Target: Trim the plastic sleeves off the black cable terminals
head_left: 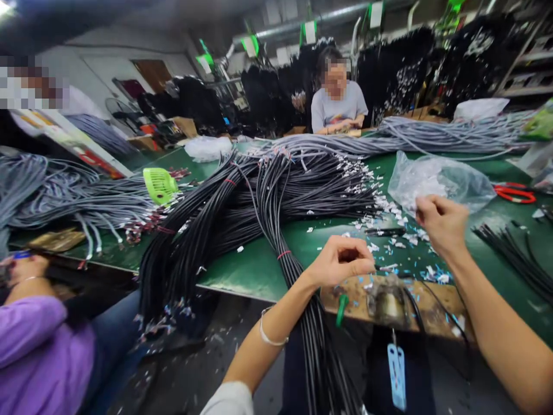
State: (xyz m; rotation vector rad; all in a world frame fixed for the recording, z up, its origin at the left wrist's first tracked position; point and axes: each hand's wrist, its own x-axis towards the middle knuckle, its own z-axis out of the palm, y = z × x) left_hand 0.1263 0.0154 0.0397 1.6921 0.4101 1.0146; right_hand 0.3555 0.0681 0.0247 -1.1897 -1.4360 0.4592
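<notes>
My left hand (341, 260) is curled closed near the table's front edge, pinching the end of a thin black cable (391, 268) just above a small metal fixture (387, 301) on a wooden board (436, 300). Further back and to the right, my right hand (440, 222) has its fingers pinched together over scattered white and blue connector pieces (389, 222); what it holds is too small to make out. A large bundle of black cables (259, 207) lies across the green table (259, 271) and hangs over its edge beside my left arm.
A clear plastic bag (436, 180) lies behind my right hand, red scissors (516, 193) to its right. Grey cable bundles (432, 135) cross the back. A green basket (159, 184) sits at left. A person in purple (38, 340) sits at left; another person (337, 106) sits opposite.
</notes>
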